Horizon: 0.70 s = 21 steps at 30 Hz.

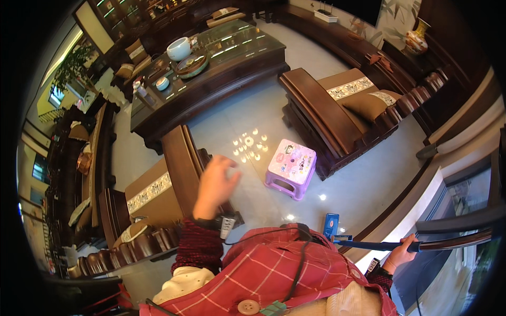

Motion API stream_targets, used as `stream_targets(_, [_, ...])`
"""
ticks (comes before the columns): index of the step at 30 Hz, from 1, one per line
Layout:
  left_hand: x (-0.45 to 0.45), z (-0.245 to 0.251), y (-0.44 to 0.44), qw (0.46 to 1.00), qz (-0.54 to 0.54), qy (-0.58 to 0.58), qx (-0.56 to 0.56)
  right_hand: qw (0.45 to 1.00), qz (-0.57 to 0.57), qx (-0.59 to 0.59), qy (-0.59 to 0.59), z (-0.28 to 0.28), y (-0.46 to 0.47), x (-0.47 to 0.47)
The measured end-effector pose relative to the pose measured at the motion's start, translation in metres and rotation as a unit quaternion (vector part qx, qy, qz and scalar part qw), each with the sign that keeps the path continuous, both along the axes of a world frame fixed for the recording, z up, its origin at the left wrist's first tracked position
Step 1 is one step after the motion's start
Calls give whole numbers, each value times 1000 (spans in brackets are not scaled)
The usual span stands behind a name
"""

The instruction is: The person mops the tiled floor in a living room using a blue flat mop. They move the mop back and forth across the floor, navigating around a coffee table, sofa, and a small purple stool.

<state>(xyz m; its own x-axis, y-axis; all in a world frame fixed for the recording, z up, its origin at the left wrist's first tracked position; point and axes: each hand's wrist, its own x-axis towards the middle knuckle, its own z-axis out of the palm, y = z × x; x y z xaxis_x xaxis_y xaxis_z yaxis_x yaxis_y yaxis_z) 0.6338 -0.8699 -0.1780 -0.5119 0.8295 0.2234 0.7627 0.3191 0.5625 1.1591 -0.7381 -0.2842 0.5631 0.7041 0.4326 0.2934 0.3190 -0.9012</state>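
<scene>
My left hand (219, 179) is raised over the left chair's wooden arm, its fingers apart and holding nothing. My right hand (402, 252), at the lower right, grips the long handle (371, 245) of a tool with a blue section and a dark pole. At the inner end of this handle a flat blue head (331, 225) shows near the floor, just past the red checked apron (276, 264). Part of that head is hidden by the apron. A pink and purple plastic stool (292, 162) stands upright on the tiled floor between both hands, touching neither.
Cushioned dark wooden armchairs stand left (158, 193) and right (336, 106) of the stool. Beyond them is a long glass-topped table (237, 43) bearing a white bowl (179, 49) and a round tray (191, 65). A curtain (466, 122) and window frames border the right side.
</scene>
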Motion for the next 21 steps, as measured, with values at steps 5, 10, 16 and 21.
stream_targets(5, [-20,15,-24,967,233,100,10,997,48,-52,-43,-22,63,18])
stream_targets(10, [-6,-7,-66,895,400,104,-166,989,114,-87,-22,-39,106,20])
stream_targets(16, [6,-27,-123,853,500,137,-66,968,219,-119,24,-47,130,26])
stream_targets(21, [12,-33,-138,869,456,176,-76,956,264,-129,8,-61,145,23])
